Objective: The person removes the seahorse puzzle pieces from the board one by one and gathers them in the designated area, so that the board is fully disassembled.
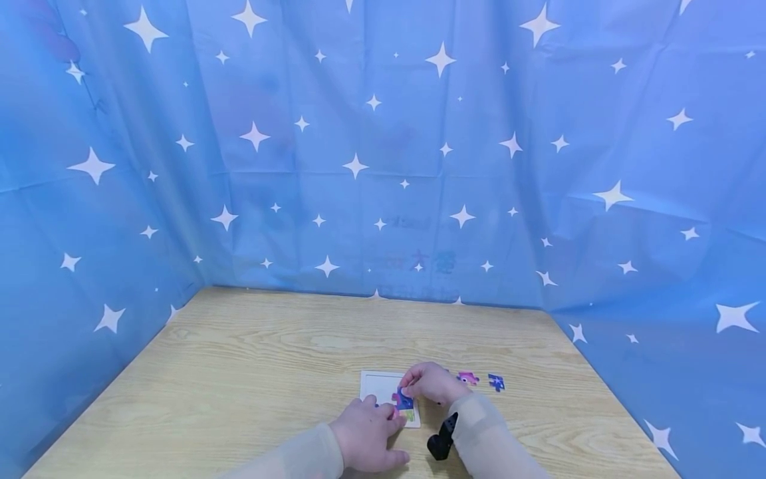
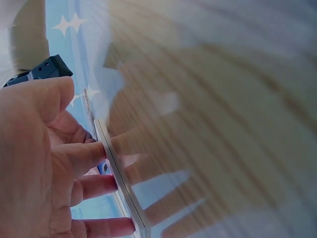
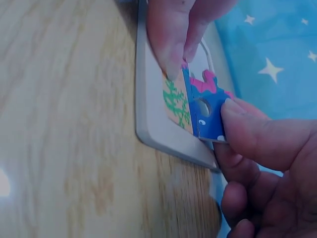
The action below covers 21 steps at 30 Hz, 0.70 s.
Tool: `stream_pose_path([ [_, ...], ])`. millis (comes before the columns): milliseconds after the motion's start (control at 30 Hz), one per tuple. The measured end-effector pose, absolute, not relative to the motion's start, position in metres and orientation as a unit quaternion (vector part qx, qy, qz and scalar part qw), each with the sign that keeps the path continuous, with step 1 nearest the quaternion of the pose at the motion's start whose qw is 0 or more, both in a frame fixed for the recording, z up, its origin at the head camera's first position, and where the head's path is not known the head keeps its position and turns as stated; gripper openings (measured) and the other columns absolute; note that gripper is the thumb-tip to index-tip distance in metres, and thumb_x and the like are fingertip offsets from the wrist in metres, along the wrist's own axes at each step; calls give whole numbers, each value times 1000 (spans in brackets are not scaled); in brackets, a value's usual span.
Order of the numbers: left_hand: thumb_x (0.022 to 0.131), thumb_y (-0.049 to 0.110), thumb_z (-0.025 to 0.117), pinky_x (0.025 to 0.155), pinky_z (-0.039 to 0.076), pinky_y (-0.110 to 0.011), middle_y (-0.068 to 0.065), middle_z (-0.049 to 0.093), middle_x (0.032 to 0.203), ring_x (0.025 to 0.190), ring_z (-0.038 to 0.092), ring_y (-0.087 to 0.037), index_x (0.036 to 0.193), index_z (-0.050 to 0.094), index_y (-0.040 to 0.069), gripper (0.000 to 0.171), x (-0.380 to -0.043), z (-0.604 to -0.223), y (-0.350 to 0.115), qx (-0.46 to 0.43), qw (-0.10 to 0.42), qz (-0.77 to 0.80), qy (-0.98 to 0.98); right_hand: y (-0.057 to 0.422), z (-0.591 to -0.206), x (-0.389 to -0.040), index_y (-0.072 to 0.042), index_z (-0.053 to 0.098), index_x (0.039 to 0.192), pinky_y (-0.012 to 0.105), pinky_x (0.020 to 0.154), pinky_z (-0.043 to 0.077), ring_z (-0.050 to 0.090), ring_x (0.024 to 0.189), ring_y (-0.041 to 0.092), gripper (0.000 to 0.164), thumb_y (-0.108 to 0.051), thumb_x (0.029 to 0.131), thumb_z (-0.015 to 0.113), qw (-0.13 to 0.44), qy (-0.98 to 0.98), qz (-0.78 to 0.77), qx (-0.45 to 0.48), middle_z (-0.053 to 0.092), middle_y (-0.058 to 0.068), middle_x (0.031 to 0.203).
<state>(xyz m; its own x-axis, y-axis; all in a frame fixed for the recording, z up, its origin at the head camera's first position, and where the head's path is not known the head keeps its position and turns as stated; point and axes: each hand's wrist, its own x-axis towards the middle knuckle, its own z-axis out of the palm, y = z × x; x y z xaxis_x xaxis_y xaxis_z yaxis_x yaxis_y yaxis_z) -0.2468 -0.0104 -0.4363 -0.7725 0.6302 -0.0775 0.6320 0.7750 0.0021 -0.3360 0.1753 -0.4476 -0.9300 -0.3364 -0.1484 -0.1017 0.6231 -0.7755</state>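
My right hand (image 1: 433, 384) pinches a blue and pink jigsaw puzzle piece (image 3: 212, 115) between thumb and fingers. In the right wrist view this piece lies against a peach piece with green coral (image 3: 176, 101), set in the lower corner of a white puzzle frame (image 3: 154, 135). My left hand (image 1: 368, 431) rests at the frame's near side with fingers extended. Its fingertips touch the peach piece in the right wrist view, and the left wrist view shows several fingers (image 2: 101, 186) along the frame's edge (image 2: 121, 181). Part of the frame is hidden under both hands.
To the right of the frame lie a pink puzzle piece with an eye (image 1: 469, 378) and a blue piece (image 1: 496, 382); other pieces are partly hidden behind my right hand. A black wrist mount (image 1: 441, 439) sits at my right wrist. Blue star-patterned curtains (image 1: 383, 133) border the wooden table (image 1: 251, 372).
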Motion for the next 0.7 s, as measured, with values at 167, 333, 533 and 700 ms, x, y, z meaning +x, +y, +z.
stream_pose_path([
  [167, 88, 70, 43, 83, 46, -36, 9, 55, 131, 105, 53, -20, 139, 53, 30, 65, -247, -436, -10, 333, 40, -12, 942, 175, -446, -336, -7, 70, 87, 33, 70, 34, 49, 84, 20, 3, -6, 84, 71, 142, 889, -419, -121, 62, 0, 87],
  [333, 88, 71, 42, 84, 46, -37, 9, 55, 132, 106, 53, -21, 139, 52, 30, 66, -247, -435, -10, 332, 41, -17, 942, 176, -444, -336, -6, 71, 86, 33, 70, 35, 49, 83, 19, 4, -7, 83, 72, 135, 887, -426, -117, 62, 0, 87],
  [533, 88, 71, 42, 83, 45, -36, 9, 54, 132, 106, 52, -20, 140, 52, 29, 67, -246, -435, -10, 333, 33, -23, 942, 182, -439, -335, -9, 72, 87, 34, 71, 37, 51, 84, 20, 4, -10, 84, 73, 124, 884, -439, -106, 64, 0, 91],
  [700, 88, 71, 42, 83, 45, -35, 10, 54, 132, 106, 52, -19, 140, 52, 29, 67, -243, -435, -10, 332, 21, -29, 943, 196, -437, -335, -6, 72, 92, 35, 72, 42, 54, 83, 20, 10, -12, 84, 73, 127, 876, -453, -103, 64, 2, 89],
])
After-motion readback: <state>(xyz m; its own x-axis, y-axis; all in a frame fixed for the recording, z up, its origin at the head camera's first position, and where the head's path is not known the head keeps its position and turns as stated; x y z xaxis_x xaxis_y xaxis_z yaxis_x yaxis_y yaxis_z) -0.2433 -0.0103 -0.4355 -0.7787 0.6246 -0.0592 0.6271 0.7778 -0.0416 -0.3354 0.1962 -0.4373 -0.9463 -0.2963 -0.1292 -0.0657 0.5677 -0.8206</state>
